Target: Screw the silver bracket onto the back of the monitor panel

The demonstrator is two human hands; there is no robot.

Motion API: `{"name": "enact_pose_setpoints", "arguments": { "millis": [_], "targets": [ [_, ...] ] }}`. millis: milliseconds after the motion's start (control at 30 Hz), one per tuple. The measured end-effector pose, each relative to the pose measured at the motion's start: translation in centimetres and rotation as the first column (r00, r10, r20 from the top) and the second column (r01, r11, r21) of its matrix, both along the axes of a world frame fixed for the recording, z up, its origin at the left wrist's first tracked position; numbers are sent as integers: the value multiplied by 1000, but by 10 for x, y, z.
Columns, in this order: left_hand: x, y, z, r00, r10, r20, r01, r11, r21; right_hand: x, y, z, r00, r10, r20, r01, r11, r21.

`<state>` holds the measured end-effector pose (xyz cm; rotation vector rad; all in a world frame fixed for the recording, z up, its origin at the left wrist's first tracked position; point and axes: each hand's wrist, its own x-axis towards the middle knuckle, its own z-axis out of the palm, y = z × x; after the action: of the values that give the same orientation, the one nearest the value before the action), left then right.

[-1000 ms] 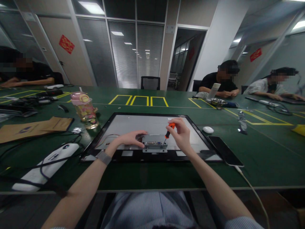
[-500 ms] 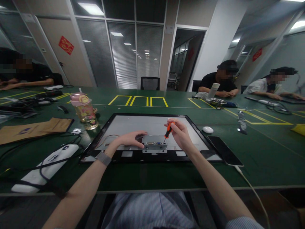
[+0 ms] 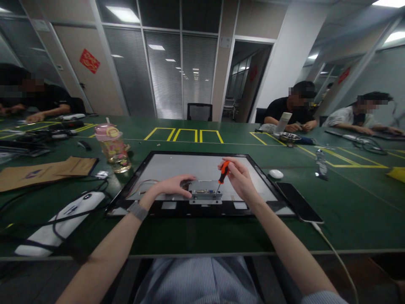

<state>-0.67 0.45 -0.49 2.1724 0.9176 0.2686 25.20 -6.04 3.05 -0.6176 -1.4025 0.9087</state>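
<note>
Port bracket point(image 3: 205, 195), grey metal, lying at the near edge of the monitor back panel point(image 3: 177, 166); left hand point(image 3: 172, 185) flat, fingers pressed together, tips resting on the bracket's left end; right hand point(image 3: 241, 179) pinching the orange-handled screwdriver point(image 3: 223, 171), tip down at the bracket's right corner; white mouse point(image 3: 276, 173) beyond the right fingers; pink-lidded bottle point(image 3: 112, 147) beyond the left fingers.

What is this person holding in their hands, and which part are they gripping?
The right hand grips a small orange-handled screwdriver by its handle, tip down on the grey metal bracket. The left hand holds nothing, resting flat beside it.
</note>
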Motion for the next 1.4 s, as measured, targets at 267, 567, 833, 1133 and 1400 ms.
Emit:
{"name": "enact_pose_setpoints", "arguments": {
  "millis": [267, 567, 833, 1133, 1400],
  "targets": [
    [1, -1, 1, 1000, 14, -7, -14, 1000, -4, 0, -3, 0, 985, -109, 131, 93, 988, 123],
    [-1, 2, -4, 1000, 16, 0, -16, 1000, -3, -2, -7, 1, 941, -285, 181, 253, 950, 181],
    [-1, 3, -6, 1000, 8, 17, -8, 1000, 0, -4, -10, -3, 945, -268, 185, 228, 951, 210],
    [1, 0, -2, 1000, 6, 12, -6, 1000, -15, -3, -7, -5, 888, -424, 178, 357, 880, 313],
    [1, -2, 1, 999, 29, -16, -30, 999, -12, -3, -7, -6, 896, -388, 215, 313, 897, 312]
  ]
}}
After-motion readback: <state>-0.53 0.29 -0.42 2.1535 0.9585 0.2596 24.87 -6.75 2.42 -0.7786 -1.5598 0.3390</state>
